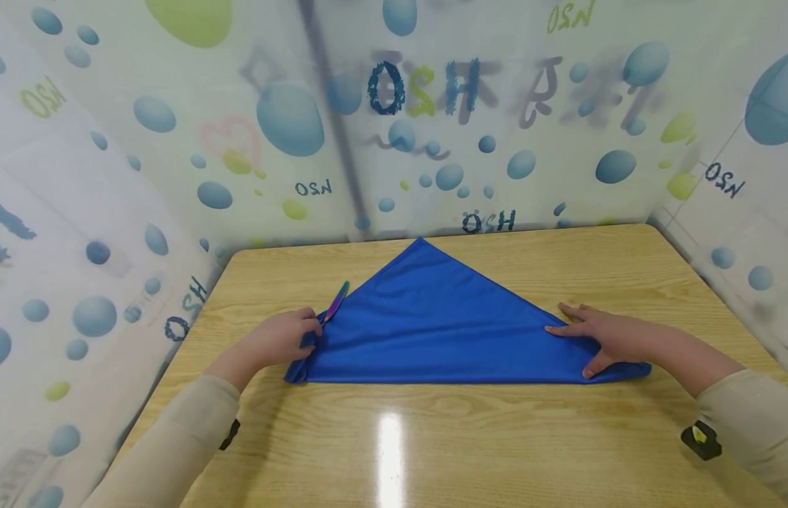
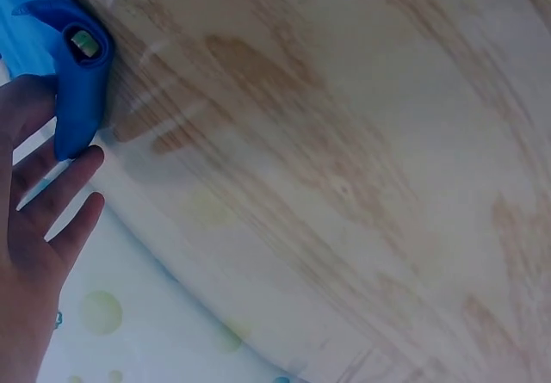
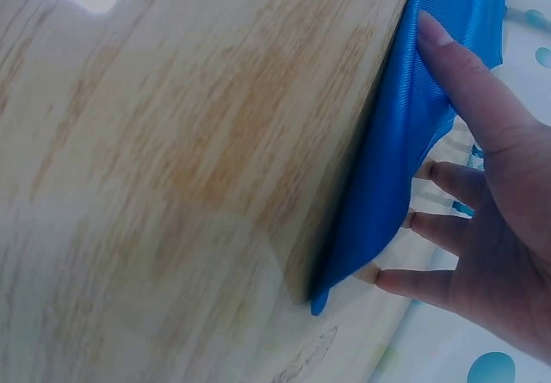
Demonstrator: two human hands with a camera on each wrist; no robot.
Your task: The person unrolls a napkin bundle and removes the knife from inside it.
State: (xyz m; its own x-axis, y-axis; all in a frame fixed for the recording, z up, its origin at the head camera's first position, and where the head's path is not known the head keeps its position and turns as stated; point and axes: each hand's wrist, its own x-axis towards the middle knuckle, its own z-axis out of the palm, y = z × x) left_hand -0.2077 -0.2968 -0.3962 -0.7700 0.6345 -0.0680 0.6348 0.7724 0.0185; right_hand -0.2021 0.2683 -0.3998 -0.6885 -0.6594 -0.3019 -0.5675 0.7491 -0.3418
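Observation:
A blue cloth (image 1: 432, 317) lies on the table in a triangular fold, its point toward the back wall and its long folded edge toward the person. At its left end the cloth is rolled, and from the roll sticks a slim iridescent utensil (image 1: 336, 302) with a rounded tip. My left hand (image 1: 282, 339) grips this roll, thumb and fingers about it. The left wrist view shows the roll's near end (image 2: 82, 99) with a greenish tip (image 2: 86, 43) inside. On the right corner my right hand (image 1: 599, 335) rests with spread fingers, thumb (image 3: 461, 77) on the cloth near its front edge.
The light wooden table (image 1: 495, 437) has its back edge against a white curtain (image 1: 343, 162) printed with blue and green dots and letters. The curtain also hangs along both sides. A dark wrist device (image 1: 701, 439) sits below the right sleeve.

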